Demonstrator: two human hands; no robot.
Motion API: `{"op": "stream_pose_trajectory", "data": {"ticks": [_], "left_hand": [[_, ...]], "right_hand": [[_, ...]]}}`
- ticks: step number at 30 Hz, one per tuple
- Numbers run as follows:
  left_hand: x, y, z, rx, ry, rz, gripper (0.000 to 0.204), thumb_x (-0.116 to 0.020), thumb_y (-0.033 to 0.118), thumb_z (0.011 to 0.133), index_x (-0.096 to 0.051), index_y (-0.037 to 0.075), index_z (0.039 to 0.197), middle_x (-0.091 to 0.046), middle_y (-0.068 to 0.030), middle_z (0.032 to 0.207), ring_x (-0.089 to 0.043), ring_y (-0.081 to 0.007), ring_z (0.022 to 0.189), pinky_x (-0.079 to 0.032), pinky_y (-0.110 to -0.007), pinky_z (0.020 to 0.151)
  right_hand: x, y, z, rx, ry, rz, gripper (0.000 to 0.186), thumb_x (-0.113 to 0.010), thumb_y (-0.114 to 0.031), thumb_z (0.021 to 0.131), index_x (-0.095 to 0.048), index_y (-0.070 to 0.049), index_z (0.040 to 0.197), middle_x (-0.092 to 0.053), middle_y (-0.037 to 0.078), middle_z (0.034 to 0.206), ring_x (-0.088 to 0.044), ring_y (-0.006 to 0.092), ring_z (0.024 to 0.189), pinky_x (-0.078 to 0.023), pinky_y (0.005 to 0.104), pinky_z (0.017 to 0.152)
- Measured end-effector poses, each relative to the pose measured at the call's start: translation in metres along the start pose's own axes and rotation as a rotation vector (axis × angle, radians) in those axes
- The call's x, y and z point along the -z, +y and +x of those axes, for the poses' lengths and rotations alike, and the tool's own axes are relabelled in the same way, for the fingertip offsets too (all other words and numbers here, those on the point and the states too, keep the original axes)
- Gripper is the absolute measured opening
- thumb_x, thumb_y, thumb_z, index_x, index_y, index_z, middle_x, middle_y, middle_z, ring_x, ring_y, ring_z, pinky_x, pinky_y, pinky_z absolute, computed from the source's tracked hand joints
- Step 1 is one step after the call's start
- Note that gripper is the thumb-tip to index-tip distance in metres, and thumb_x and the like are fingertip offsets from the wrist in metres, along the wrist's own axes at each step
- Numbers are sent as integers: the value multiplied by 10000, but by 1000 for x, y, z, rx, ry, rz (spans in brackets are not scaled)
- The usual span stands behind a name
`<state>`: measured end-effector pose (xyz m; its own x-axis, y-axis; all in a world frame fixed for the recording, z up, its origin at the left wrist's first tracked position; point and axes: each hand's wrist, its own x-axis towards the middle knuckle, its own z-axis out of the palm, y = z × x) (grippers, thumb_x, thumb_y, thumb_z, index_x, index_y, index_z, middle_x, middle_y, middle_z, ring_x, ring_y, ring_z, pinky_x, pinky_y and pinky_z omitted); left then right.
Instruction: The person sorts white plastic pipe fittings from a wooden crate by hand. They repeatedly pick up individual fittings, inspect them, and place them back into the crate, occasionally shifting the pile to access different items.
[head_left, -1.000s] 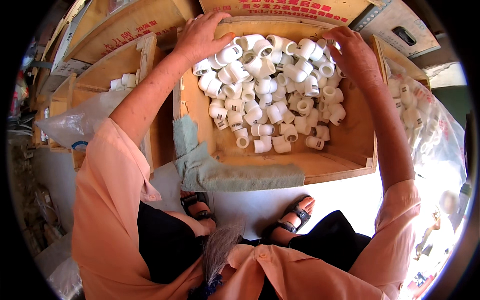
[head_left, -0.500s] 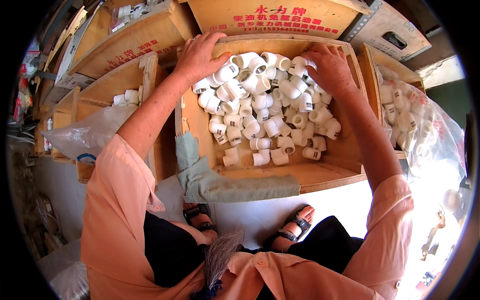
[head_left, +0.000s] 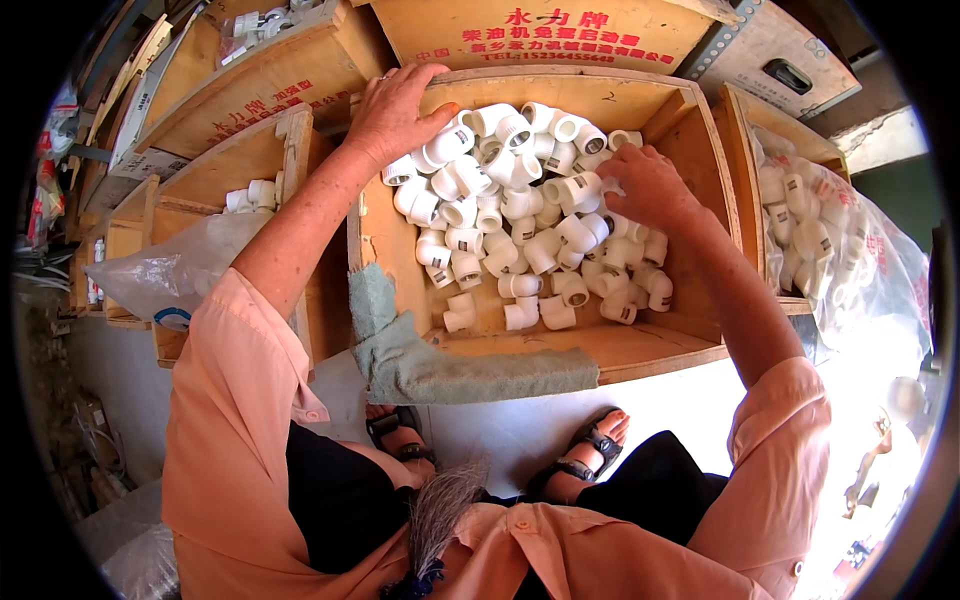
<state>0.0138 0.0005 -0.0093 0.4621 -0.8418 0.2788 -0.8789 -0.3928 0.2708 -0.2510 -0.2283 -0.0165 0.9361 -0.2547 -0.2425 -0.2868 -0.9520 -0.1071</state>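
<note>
My left hand (head_left: 395, 115) grips the back-left rim of a wooden box (head_left: 670, 345), its fingers bent over the edge. White plastic elbow fittings (head_left: 540, 245), some with threaded openings, lie in a loose heap inside. My right hand (head_left: 650, 190) is down among the fittings at the heap's right side, fingers curled and slightly blurred; what they hold, if anything, is hidden. A grey-green cloth (head_left: 470, 370) covers the box's front-left corner.
Wooden crates (head_left: 250, 70) stand behind and at the left, one with a clear bag (head_left: 190, 265). At the right, more fittings lie in a printed plastic bag (head_left: 860, 260). A metal-edged board (head_left: 760, 60) is at the back. My sandalled feet (head_left: 590, 450) are below the box.
My right hand has moved from near the back-right rim down into the heap, where fittings have shifted. My left hand stays on the rim; the whole view moved slightly earlier.
</note>
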Motion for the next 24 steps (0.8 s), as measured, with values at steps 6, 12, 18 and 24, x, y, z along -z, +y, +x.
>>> {"op": "stream_pose_trajectory", "data": {"ticks": [6,12,18,24], "left_hand": [[1,0,0,4,-8,8,554,-662,396,854,-528,109,1308,-570,-95,1329,-501,-272,1257,-333,-410,1092],[1,1,1,10,-23,10,548,-655,395,861,-526,113,1313,-565,-97,1334,-498,-273,1259,-330,-408,1095],[-1,-1,-2,-13,27,-2,501,-673,325,858,-536,137,1301,-584,-87,1300,-512,-274,1244,-352,-409,1065],[7,7,-3,-144,197,52,484,-675,270,851,-543,134,1296,-600,-85,1190,-529,-274,1180,-363,-408,1046]], "right_hand": [[-4,1,-14,18,-76,195,300,-660,-175,794,-690,-125,1089,-551,104,1138,-578,289,1117,-470,397,968],[-5,-13,-21,76,-284,339,315,-627,-199,824,-687,-134,1127,-631,112,1112,-641,281,1034,-497,379,938],[19,-30,-10,82,-112,537,319,-614,-183,860,-677,-170,1173,-688,79,1104,-680,251,953,-531,362,872],[21,-12,41,42,244,459,457,-646,-209,838,-596,-141,1287,-583,147,1261,-610,321,1100,-475,406,979]]}}
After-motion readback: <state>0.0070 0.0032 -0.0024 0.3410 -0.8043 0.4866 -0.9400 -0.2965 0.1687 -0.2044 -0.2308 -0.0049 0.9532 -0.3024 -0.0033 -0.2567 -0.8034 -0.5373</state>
